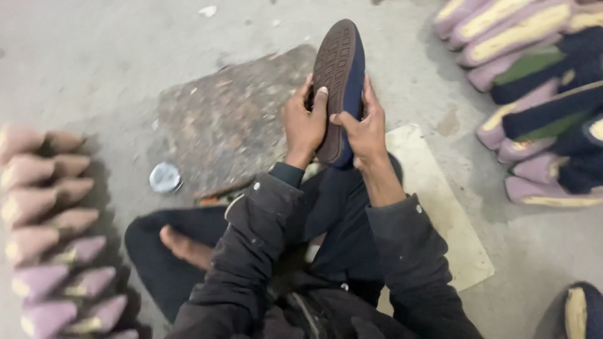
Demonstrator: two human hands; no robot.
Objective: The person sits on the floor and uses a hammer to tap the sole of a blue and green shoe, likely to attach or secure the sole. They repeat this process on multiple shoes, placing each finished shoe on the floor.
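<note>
Seated worker presses a brown sole onto a navy shoe (339, 88), held sole-up above the lap and the stone slab (232, 119).
Judgement: even thumb pressure along the edge would seat it best. Both forearms angle inward; left hand (304, 125) and right hand (363, 129) are clamped together around the shoe's heel end, thumbs on the sole.

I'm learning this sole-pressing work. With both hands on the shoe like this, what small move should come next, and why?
Probably slide both thumbs toward the toe. The left hand and right hand clamp only the heel half of the navy shoe, sole up; the toe half stands untouched.
</note>
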